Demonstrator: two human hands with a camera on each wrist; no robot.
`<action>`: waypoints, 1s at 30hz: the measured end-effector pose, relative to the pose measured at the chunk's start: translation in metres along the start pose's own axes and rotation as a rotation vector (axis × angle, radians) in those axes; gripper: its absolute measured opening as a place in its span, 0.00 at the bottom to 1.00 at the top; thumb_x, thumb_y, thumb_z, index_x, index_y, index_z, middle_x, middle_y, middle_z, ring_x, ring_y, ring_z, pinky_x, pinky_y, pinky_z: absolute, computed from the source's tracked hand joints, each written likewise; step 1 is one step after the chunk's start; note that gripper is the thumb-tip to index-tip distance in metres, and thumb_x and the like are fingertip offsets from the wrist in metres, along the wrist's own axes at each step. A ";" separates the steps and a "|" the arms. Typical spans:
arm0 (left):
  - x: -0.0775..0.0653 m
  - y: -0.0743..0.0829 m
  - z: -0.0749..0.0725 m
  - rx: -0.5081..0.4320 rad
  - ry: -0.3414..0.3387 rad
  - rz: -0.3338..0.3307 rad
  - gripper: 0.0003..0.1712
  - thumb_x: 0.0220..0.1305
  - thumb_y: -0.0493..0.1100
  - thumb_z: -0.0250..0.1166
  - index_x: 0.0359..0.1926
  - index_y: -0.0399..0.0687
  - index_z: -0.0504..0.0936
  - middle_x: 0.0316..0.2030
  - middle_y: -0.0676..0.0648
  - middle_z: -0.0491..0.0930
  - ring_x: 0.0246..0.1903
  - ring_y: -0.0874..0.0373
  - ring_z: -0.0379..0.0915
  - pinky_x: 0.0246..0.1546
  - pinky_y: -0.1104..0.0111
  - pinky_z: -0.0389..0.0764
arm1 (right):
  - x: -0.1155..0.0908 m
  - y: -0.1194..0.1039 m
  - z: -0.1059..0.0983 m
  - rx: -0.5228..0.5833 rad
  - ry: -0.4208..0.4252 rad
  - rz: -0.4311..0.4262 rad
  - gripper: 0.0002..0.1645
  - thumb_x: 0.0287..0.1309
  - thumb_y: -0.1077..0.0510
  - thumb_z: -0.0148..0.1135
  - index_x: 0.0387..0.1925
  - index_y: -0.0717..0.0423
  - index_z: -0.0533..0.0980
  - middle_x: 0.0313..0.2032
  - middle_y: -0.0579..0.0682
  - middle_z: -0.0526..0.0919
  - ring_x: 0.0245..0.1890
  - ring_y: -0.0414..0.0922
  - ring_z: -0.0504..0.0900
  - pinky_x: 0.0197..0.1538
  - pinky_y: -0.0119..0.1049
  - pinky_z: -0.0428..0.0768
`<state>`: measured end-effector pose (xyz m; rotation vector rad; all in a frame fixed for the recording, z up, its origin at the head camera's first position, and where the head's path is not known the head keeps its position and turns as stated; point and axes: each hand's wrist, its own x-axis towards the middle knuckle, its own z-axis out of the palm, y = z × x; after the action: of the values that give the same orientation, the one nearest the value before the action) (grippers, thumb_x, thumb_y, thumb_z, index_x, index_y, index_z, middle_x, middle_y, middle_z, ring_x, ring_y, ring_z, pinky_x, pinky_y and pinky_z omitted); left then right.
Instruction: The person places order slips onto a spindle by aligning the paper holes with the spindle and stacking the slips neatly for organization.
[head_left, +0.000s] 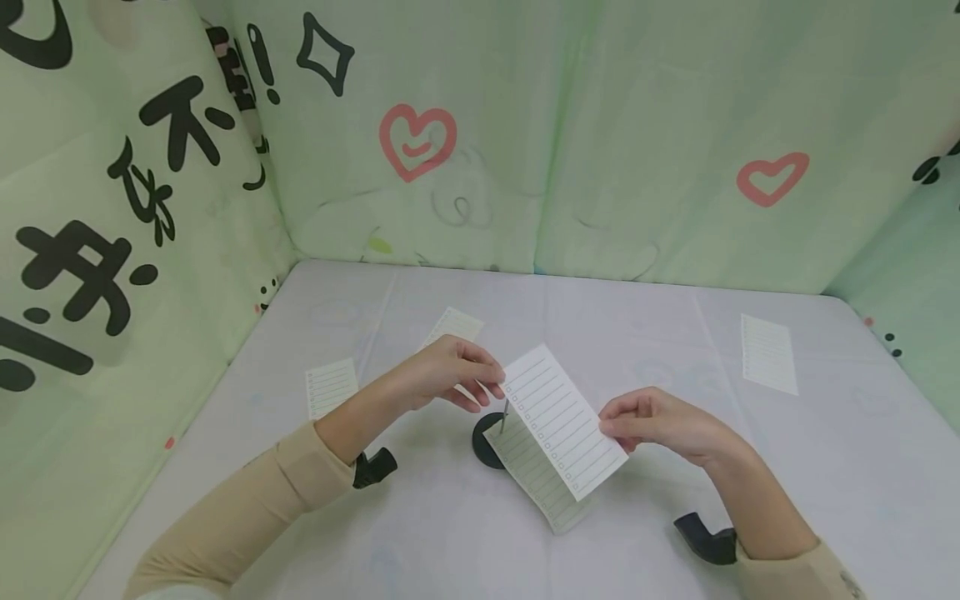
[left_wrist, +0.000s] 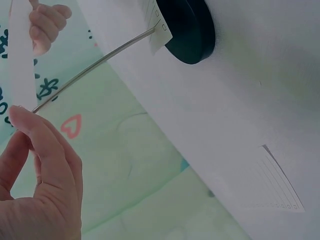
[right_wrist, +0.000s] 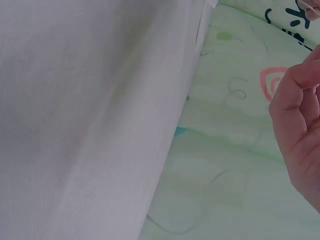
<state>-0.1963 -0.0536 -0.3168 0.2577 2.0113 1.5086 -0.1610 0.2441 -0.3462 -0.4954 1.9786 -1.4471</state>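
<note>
Both hands hold one white checklist sheet [head_left: 562,425] with ruled lines and small boxes. My left hand [head_left: 461,372] pinches its upper left corner, right at the tip of a thin metal spike [left_wrist: 95,65]. On the opposite edge, the thumb and fingers of my right hand [head_left: 656,423] pinch the paper. The spike rises from a round black base [left_wrist: 197,30] on the table. A second checklist sheet [head_left: 543,483] is pierced by the spike low down, close to the base, partly hidden under the held sheet. In the right wrist view, my right hand [right_wrist: 300,115] appears at the right edge.
Loose lined sheets lie on the white table [head_left: 637,550]: one at the left [head_left: 330,387], one behind the left hand [head_left: 457,323], one at the far right [head_left: 770,354]. Black camera mounts [head_left: 708,540] sit at the wrists. Green printed curtains [head_left: 637,100] enclose the table.
</note>
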 end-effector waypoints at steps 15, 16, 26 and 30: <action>0.002 -0.007 0.001 -0.012 -0.030 0.043 0.10 0.61 0.38 0.60 0.40 0.34 0.79 0.28 0.46 0.81 0.25 0.58 0.76 0.32 0.66 0.81 | 0.005 0.005 0.000 -0.009 -0.013 0.021 0.08 0.59 0.60 0.56 0.34 0.62 0.78 0.27 0.45 0.83 0.23 0.39 0.74 0.34 0.36 0.74; 0.002 -0.008 0.001 -0.013 -0.032 0.050 0.10 0.61 0.38 0.60 0.40 0.34 0.79 0.28 0.46 0.81 0.25 0.59 0.76 0.32 0.66 0.81 | 0.006 0.006 0.001 -0.010 -0.014 0.019 0.09 0.59 0.60 0.56 0.34 0.63 0.77 0.27 0.45 0.83 0.23 0.39 0.74 0.34 0.36 0.74; 0.003 -0.017 0.004 -0.055 -0.043 0.062 0.11 0.61 0.37 0.59 0.42 0.34 0.78 0.28 0.45 0.81 0.26 0.57 0.76 0.31 0.67 0.81 | 0.010 0.010 0.004 -0.024 -0.022 0.007 0.11 0.58 0.61 0.56 0.34 0.69 0.76 0.22 0.43 0.80 0.22 0.39 0.74 0.32 0.33 0.73; 0.005 -0.024 0.005 -0.057 -0.033 0.048 0.10 0.61 0.37 0.59 0.40 0.34 0.79 0.28 0.45 0.81 0.24 0.58 0.76 0.29 0.68 0.81 | 0.011 0.014 0.004 -0.039 -0.038 0.015 0.13 0.58 0.60 0.56 0.34 0.70 0.75 0.22 0.43 0.79 0.22 0.39 0.74 0.32 0.34 0.74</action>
<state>-0.1931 -0.0550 -0.3419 0.3071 1.9463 1.5782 -0.1658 0.2386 -0.3628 -0.5202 1.9795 -1.3828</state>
